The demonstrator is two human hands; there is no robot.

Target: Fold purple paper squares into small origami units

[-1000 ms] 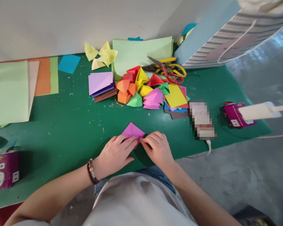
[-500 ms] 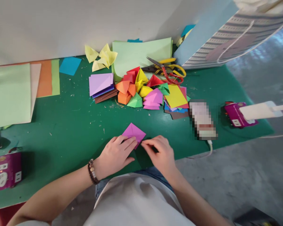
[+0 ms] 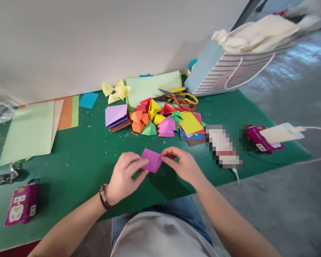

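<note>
A small square of purple paper (image 3: 152,161) is held up between both hands over the green table (image 3: 85,171). My left hand (image 3: 127,173), with a beaded bracelet at its wrist, pinches the paper's left corner between thumb and fingers. At the right corner, the thumb and index finger of my right hand (image 3: 180,162) grip the same paper. Beyond the hands lie several folded paper pieces, among them a pink one (image 3: 167,126), a green one (image 3: 149,128) and an orange one (image 3: 138,125).
Left of the folded pieces is a stack of purple sheets (image 3: 116,115); right of them, yellow paper (image 3: 190,121). Scissors (image 3: 180,101) lie behind. A phone (image 3: 222,145) on a cable and a purple power socket (image 3: 264,139) sit right, a paper bag (image 3: 224,67) at the back.
The purple paper has been lifted off the table. My left hand has gone from pressing flat on it to pinching its edge, and my right hand now grips its right corner. The view has shifted.
</note>
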